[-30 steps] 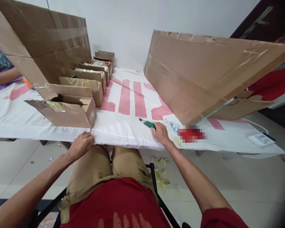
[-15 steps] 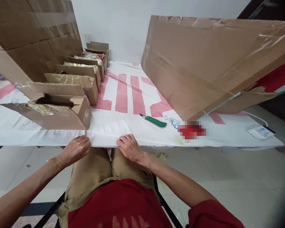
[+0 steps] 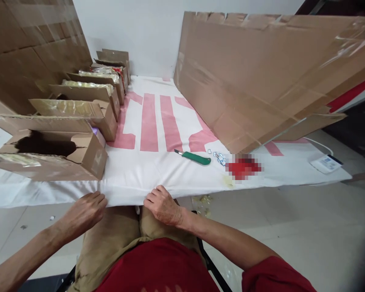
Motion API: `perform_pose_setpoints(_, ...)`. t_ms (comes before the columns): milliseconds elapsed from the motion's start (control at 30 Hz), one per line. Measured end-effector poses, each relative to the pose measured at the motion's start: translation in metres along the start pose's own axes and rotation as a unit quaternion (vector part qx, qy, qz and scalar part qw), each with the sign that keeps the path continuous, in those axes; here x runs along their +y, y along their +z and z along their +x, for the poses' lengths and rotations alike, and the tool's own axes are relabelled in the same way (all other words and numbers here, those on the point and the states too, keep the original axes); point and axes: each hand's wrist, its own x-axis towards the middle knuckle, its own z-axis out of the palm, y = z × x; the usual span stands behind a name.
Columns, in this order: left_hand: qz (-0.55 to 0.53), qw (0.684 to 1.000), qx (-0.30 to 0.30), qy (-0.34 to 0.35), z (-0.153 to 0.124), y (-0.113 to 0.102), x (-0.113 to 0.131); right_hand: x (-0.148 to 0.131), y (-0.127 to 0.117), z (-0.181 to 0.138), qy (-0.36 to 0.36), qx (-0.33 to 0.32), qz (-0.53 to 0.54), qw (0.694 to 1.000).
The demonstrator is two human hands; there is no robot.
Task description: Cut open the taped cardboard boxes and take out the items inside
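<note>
Even light brightens the white cloth [image 3: 126, 170]. Right of the green knife [image 3: 196, 158], coarse pixels mask a red patch [image 3: 243, 167], tape [image 3: 346, 45] glares on the tall cardboard panel [image 3: 246, 73], and a dark blur smudges the frame's edge. Left of the knife, the nearest box [image 3: 94, 160], lens-stretched, is shadowed inside.

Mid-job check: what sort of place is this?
It looks like an indoor workstation, perhaps for packing, though I can't be certain. A row of cardboard boxes, the nearest open on top, stands on a table covered with white cloth, and a green-handled utility knife lies there too.
</note>
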Motion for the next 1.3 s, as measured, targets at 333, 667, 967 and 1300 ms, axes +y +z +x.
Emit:
perform_pose_setpoints(333, -0.039, 0.996, 0.064, -0.046, 0.014, -0.012, 0.021, 0.064, -0.041, -0.032, 0.195, 0.112, 0.146, 0.963)
perform_pose_setpoints(667, -0.031, 0.993, -0.065, -0.09, 0.032, -0.005, 0.023, 0.068, -0.013, -0.025, 0.116, 0.177, 0.119, 0.97)
perform_pose_setpoints(967, -0.349, 0.852, 0.071, -0.384, -0.013, 0.011, 0.04, 0.083, -0.009, -0.022, 0.054, 0.198, 0.076, 0.976)
perform_pose_setpoints(1300, -0.312, 0.64, 0.292, -0.638, -0.094, -0.025, -0.027, 0.072, -0.009, 0.006, 0.007, 0.234, 0.097, 0.967)
